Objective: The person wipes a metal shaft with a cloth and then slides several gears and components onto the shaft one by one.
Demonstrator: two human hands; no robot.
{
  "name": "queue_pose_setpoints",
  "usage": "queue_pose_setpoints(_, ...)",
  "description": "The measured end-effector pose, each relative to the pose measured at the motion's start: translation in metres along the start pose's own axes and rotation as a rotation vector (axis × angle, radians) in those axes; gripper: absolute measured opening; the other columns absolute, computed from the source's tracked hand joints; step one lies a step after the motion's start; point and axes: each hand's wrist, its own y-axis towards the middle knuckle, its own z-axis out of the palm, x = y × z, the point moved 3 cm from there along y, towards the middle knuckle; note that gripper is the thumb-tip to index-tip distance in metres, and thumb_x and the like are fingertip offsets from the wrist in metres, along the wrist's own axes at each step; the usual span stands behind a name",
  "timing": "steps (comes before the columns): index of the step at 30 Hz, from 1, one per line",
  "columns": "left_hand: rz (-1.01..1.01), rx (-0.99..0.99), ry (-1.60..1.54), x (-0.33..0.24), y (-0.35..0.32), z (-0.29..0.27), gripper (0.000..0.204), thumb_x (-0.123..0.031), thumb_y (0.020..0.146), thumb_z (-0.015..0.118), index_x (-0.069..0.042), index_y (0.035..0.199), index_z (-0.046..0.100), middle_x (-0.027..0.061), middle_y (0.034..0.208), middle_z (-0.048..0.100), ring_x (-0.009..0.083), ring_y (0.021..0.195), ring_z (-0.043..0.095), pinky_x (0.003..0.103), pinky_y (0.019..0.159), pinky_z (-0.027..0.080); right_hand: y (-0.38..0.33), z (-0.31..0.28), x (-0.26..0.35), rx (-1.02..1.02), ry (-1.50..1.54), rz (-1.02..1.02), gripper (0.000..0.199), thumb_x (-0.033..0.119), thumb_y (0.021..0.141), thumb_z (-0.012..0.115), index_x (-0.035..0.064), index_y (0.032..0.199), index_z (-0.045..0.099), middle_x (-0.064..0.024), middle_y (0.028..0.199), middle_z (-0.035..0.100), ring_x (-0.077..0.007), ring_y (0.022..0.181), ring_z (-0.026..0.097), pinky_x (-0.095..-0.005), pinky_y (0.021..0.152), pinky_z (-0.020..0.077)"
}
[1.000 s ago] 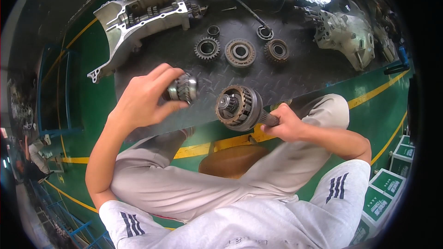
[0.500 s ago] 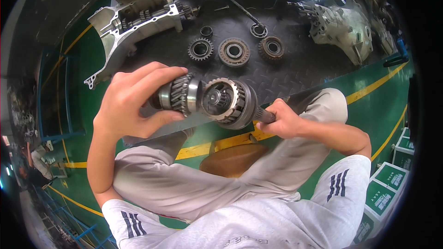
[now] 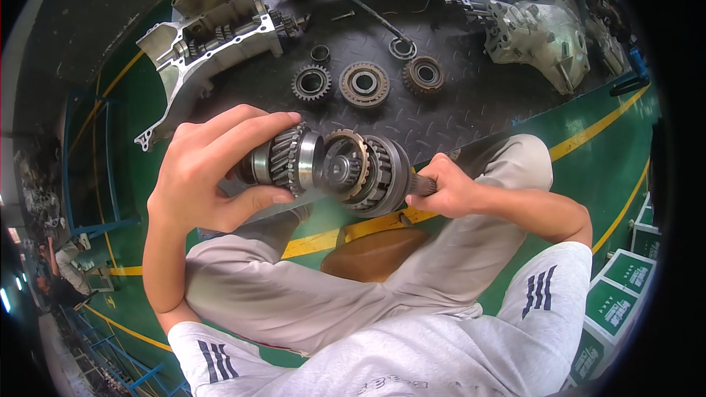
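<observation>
Left hand [image 3: 202,169] around helical gear [image 3: 284,156]

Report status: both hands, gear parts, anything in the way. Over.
Left hand holding helical gear. Right hand gripping splined shaft of gear assembly. Toothed ring at assembly's gear-facing end. No obstruction visible.

On my feed I see silver on the helical gear [image 3: 285,156], slanted ribbing! | dull gold, the toothed ring [image 3: 364,156] | dark grey tread pattern, bench top [image 3: 460,106] | green floor [image 3: 614,165], yellow lines [image 3: 599,131] | pale grey shirt [image 3: 368,360], dark sleeve stripes [image 3: 539,292] | beige-grey trousers [image 3: 309,301] | brown seat [image 3: 375,257] | green-and-white boxes [image 3: 621,301]
</observation>
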Motion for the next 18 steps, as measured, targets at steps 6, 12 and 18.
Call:
queue_pose_setpoints(6,0.03,0.041,0.059,-0.012,0.005,-0.004,0.068,-0.03,0.065,0.089,0.0,0.123,0.07,0.0123,0.095,0.07,0.0273,0.067,0.065,0.032,0.056,0.052,0.0,0.0,0.002,-0.003,-0.02,-0.044,0.027,0.008,0.081,0.074,-0.0054,0.068,0.055,-0.0142,0.055,0.044,-0.0179,0.05,0.036,-0.0357,0.049,0.038)
queue_pose_setpoints(12,0.029,0.198,0.338,-0.03,0.007,-0.007,0.068,-0.036,0.061,0.088,-0.002,0.119,0.073,0.0124,0.097,0.069,0.0258,0.067,0.066,0.032,0.057,0.051,0.002,0.003,0.003,-0.046,-0.064,-0.033,0.02,0.007,0.078,0.072,-0.0051,0.069,0.058,-0.016,0.056,0.047,-0.0205,0.049,0.038,-0.036,0.049,0.0397)
queue_pose_setpoints(18,-0.001,0.248,0.425,-0.047,0.011,-0.004,0.063,-0.03,0.061,0.085,-0.007,0.117,0.071,0.0056,0.089,0.06,0.0195,0.061,0.062,0.032,0.055,0.051,0.006,0.004,0.0,-0.069,-0.125,-0.02,0.016,0.006,0.075,0.071,-0.0054,0.071,0.061,-0.0187,0.057,0.052,-0.024,0.048,0.041,-0.0366,0.051,0.043)
